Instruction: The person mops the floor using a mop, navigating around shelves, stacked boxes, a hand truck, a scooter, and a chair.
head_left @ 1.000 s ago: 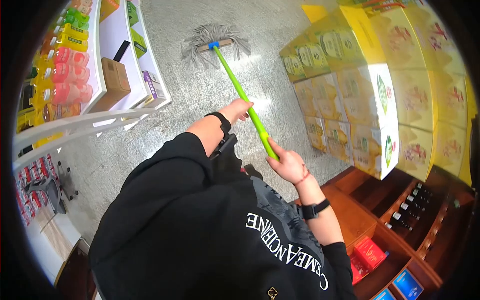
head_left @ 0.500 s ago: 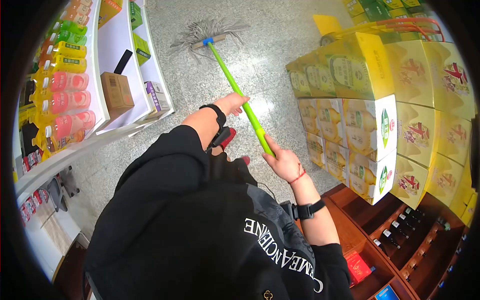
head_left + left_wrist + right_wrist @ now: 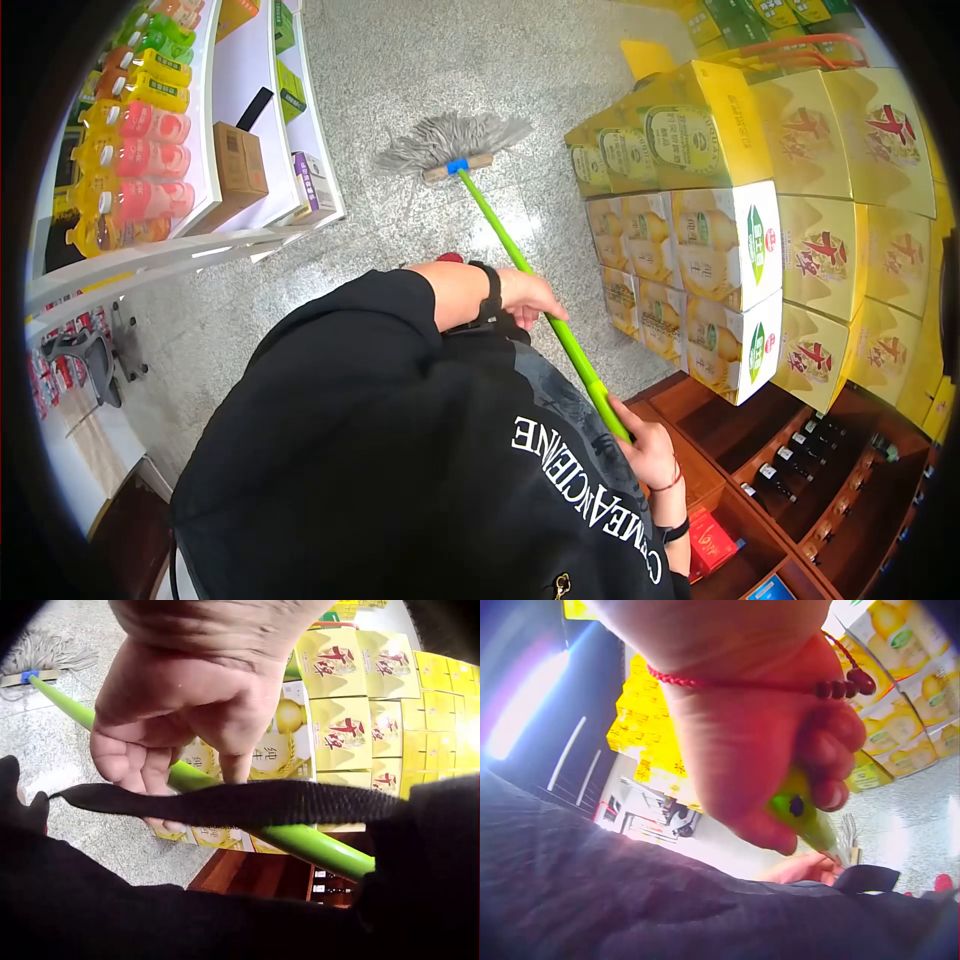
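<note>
A mop with a grey string head (image 3: pixel 450 140) lies spread on the floor ahead, a blue joint at its middle. Its long bright green handle (image 3: pixel 576 350) slants down and right towards the body. Partway along, my left hand (image 3: pixel 530 297) grips the handle; the left wrist view shows the fingers and thumb of that hand (image 3: pixel 180 697) around it. Near the handle's top end, close to the hip, my right hand (image 3: pixel 650 455) holds on. From the right wrist, the fingers of this hand (image 3: pixel 757 757) curl round the green end.
Stacked yellow and white cartons (image 3: pixel 725 240) stand on the right, with a wooden wine rack (image 3: pixel 790 460) below them. To the left is a white shelf (image 3: pixel 205 120) with bottled drinks (image 3: pixel 150 160) and boxes. Speckled tile floor (image 3: pixel 370 60) runs between.
The mop has been drawn back towards the body, its head shifting nearer and to the right. Both hands have moved down and right with the handle, keeping their hold.
</note>
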Available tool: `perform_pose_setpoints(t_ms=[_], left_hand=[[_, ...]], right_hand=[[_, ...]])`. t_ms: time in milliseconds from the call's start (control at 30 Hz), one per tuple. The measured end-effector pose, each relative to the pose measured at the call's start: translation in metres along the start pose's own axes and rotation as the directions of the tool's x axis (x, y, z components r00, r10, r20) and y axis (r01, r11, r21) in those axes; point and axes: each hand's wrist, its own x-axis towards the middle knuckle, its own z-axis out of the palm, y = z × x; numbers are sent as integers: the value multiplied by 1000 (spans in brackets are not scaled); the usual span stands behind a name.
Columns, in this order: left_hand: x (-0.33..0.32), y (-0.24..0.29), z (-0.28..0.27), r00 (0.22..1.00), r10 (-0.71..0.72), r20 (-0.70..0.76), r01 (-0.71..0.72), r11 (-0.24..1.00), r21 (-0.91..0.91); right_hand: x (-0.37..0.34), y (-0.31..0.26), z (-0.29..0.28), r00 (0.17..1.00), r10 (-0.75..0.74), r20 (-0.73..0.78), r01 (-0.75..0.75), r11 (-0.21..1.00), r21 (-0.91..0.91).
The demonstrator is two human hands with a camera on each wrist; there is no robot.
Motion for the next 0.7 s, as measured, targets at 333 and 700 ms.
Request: perform_pose_setpoints(t_ms=[333,700], left_hand=[[6,-17,-53,950,140,-278,-215,941,-261],[-45,-85,-340,662,-72,-746,-387,819,-423]], right_hand=[[86,-4,-23,986,58,158,-32,986,-161],[384,-152,-27,954,-294,62,298,950,-90]])
